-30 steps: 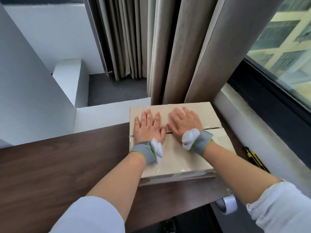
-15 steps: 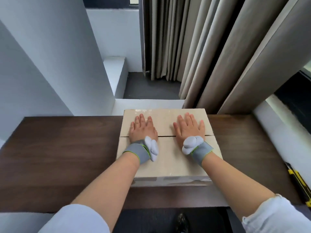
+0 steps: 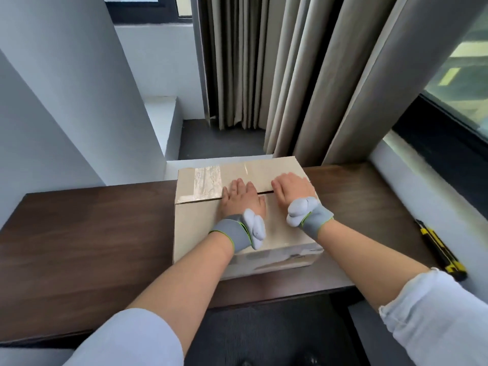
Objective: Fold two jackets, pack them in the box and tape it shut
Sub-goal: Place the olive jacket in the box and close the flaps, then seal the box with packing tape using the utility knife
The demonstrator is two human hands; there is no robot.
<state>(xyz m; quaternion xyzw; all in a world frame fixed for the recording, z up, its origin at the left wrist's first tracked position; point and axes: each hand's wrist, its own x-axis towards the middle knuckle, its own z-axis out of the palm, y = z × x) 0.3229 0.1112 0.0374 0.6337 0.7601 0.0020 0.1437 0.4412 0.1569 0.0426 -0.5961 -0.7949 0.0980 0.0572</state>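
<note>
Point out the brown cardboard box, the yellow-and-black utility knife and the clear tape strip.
brown cardboard box [image 3: 198, 233], head view, near top flap.
yellow-and-black utility knife [image 3: 438, 247], head view, mid-body.
clear tape strip [image 3: 207, 184], head view, glossy middle.

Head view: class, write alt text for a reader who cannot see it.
A person's left hand and right hand press flat on the closed top flaps of a cardboard box on a dark wooden table. Clear tape crosses the seam's left end; a yellow utility knife lies at right.
</note>
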